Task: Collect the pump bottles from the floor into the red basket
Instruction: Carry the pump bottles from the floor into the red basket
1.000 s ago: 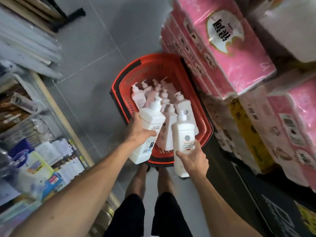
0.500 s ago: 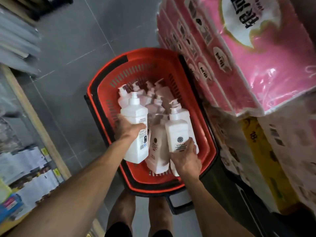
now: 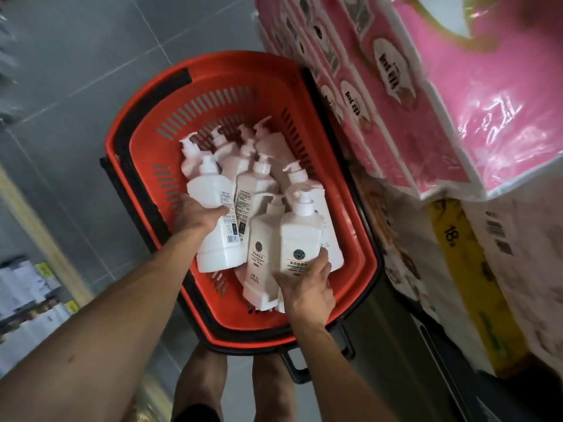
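Pink packs (image 3: 457,102) stacked at right. Basket (image 3: 137,153) set on floor (image 3: 76,71) just beside them; bottles (image 3: 262,178) piled inside. Left bottle (image 3: 210,193) gripped by left hand (image 3: 198,214), right bottle (image 3: 300,236) by right hand (image 3: 304,287), fingers curled round each, both within basket among pile.

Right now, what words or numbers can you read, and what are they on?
"18": on the yellow pack.
Oval logos on the pink packs: too blurred to read.
Labels on each bottle: too small to read.
Barcode on the white pack: digits too blurred to read.
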`<state>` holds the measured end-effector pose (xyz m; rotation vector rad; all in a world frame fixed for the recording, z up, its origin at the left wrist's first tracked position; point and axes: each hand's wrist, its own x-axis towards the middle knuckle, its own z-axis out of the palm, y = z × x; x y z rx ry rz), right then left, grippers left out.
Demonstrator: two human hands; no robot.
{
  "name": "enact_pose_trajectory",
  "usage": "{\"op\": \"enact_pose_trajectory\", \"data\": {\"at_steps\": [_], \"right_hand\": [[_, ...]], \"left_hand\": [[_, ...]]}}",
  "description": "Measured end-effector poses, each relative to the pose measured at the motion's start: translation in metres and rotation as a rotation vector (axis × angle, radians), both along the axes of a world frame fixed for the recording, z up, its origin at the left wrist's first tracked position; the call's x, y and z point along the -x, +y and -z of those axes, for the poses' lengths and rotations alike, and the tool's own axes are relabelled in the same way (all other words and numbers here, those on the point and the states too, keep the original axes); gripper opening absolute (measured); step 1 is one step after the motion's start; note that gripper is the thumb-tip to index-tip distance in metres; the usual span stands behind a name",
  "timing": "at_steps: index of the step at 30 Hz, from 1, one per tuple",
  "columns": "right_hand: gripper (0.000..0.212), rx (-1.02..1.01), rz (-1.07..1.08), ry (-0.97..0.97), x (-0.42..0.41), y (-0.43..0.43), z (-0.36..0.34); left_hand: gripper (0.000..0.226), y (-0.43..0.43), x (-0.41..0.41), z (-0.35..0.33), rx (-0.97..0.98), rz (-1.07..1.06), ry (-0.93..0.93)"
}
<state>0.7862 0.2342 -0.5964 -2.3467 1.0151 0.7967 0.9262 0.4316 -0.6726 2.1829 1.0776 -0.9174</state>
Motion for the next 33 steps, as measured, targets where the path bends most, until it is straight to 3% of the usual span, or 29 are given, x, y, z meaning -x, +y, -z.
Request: {"op": "enact_pose_trajectory", "data": {"at_steps": [6, 11, 15, 21, 26, 33], "right_hand": [[0.102, -0.006, 0.002, 0.004, 0.000, 0.003, -0.002], [0.106, 0.001, 0.008, -0.001, 0.000, 0.004, -0.004], [0.095, -0.102, 0.065, 0.044, -0.007, -0.004, -0.015], [0.054, -0.124, 0.075, 0.099, -0.023, -0.011, -0.050], [0.059, -0.191, 0.028, 0.085, -0.028, 0.007, -0.097], [0.054, -0.255, 0.078, 0.011, -0.019, 0.029, -0.200]], "left_hand": [[0.107, 0.007, 0.002, -0.003, 0.066, 0.043, 0.051], [0.116, 0.026, 0.015, 0.019, 0.131, 0.096, 0.014], [0.091, 0.014, 0.016, -0.043, 0.124, 0.272, 0.057], [0.066, 0.007, 0.022, -0.094, 0.145, 0.656, 0.038], [0.057, 0.002, 0.019, -0.147, 0.100, 0.866, -0.065], [0.071, 0.004, 0.017, -0.249, 0.109, 1.133, -0.062]]}}
